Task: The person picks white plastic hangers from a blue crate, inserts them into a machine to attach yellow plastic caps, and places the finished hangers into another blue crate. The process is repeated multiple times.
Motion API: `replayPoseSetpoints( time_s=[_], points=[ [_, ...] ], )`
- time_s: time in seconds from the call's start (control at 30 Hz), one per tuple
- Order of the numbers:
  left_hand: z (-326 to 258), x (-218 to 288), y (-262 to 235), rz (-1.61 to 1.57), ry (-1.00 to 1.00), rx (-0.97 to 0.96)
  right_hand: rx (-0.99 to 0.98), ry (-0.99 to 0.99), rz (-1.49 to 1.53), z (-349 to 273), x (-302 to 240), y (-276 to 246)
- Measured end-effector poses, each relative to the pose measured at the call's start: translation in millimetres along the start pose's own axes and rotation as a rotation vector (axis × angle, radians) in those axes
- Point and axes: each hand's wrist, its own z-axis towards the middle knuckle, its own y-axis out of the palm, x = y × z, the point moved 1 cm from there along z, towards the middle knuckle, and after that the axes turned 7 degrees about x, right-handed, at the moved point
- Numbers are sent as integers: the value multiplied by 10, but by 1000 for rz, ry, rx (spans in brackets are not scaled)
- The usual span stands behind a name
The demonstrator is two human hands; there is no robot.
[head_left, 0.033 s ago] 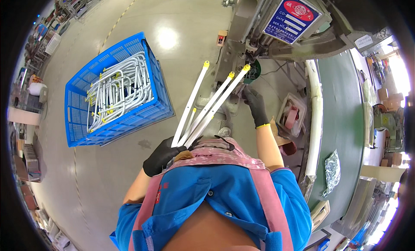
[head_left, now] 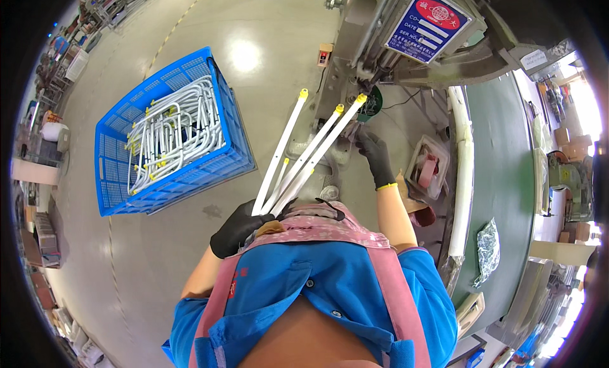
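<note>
My left hand point(head_left: 240, 231), in a black glove, is closed round the lower ends of several white tubes point(head_left: 279, 153) with yellow end caps. The tubes fan upward in front of my apron, and the tip of the rightmost one reaches the head of a grey machine point(head_left: 355, 63). To the right of the tubes is my right hand point(head_left: 375, 153), also black-gloved. Its fingers are bent and drawn together below a green bin point(head_left: 373, 108) of small metal parts; whatever they may hold is too small to make out.
At left, a blue plastic crate point(head_left: 238, 136) holds many bent white tubes with yellow ends. A green-topped table point(head_left: 504, 171) runs along the right, with a crumpled plastic bag point(head_left: 487, 254) on it. Beside the machine sits a pale tray point(head_left: 415, 168) with a reddish object inside.
</note>
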Motion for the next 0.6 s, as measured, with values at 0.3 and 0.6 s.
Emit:
replayPoseSetpoints(
  time_s=[0.3, 0.6],
  points=[
    [108, 122, 68, -305, -42, -69, -24, 191, 15, -506, 441, -131],
    [-363, 610, 185, -278, 333, 191, -272, 219, -70, -649, 939, 268]
  ],
)
